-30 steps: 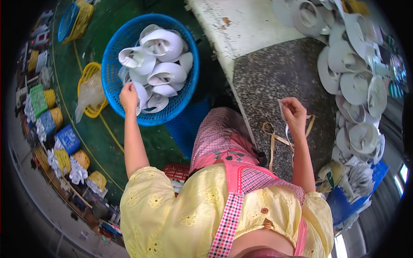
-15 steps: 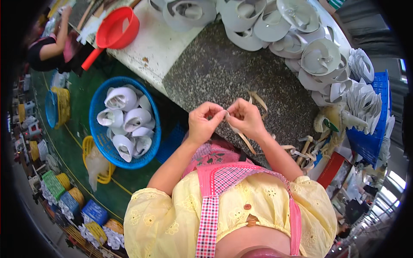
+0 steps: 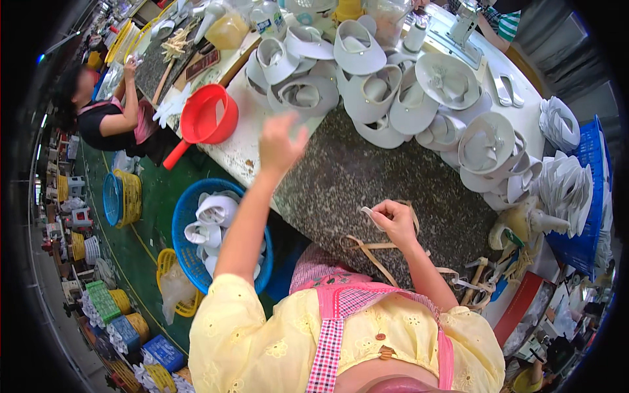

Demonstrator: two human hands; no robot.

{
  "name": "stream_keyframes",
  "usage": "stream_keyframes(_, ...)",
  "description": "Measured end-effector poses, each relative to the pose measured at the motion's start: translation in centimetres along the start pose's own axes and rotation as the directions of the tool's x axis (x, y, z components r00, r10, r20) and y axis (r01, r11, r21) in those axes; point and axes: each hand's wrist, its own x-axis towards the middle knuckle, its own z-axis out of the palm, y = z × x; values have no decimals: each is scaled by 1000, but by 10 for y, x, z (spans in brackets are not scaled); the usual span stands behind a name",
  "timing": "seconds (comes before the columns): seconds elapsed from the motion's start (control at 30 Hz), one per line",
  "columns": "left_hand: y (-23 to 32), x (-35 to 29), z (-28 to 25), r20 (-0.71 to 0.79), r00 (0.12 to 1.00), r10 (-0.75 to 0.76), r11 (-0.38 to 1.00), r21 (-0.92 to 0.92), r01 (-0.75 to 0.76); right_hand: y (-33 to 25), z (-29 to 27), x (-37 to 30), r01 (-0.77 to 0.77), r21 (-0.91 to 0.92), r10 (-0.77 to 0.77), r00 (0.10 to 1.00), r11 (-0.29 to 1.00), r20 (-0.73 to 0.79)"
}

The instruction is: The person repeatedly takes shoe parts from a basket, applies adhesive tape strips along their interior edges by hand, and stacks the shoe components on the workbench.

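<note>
My right hand (image 3: 395, 223) is pinched around a narrow beige strip (image 3: 370, 252) above the dark speckled tabletop (image 3: 327, 196). The strip's pale end pokes out past the fingertips, and the rest trails down towards my front. My left hand (image 3: 280, 143) is raised over the table's left part, blurred by motion. Its thumb stands apart from the fingers, and nothing shows in it. It is nearest to a heap of white, curved, brimmed pieces with oval openings (image 3: 360, 49), which fills the far side of the table.
A red long-handled scoop (image 3: 208, 114) lies at the table's left edge. Below it stands a blue basket (image 3: 180, 239) of similar white pieces, partly behind my left arm. At right are a blue crate (image 3: 596, 196) and tangled strips (image 3: 481, 278). A co-worker (image 3: 111, 121) is at far left.
My hands were together on the strip; the left has let go and moved up and left towards the white pieces. My right hand still holds the strip. The view has shifted, showing more of the far table.
</note>
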Motion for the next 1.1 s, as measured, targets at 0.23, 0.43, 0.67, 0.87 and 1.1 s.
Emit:
stream_keyframes(0.23,-77,143,57,335,924,-186,933,355,59,-11,-4,37,-71,59,76,992,996,-96)
stream_keyframes(0.43,-109,148,84,441,878,-187,941,336,32,-13,-2,60,-101,152,126,978,983,-167)
stream_keyframes(0.67,-73,111,23,-248,967,-57,987,-160,17,13,-11,56,-130,133,149,979,982,-139)
stream_keyframes(0.87,19,-3,39,86,938,335,942,-7,-335,19,-45,36,-116,54,123,980,992,-155)
stream_keyframes(1.1,75,-66,63,643,692,328,944,-193,-268,27,-96,-15,-209,-283,115,942,936,-317)
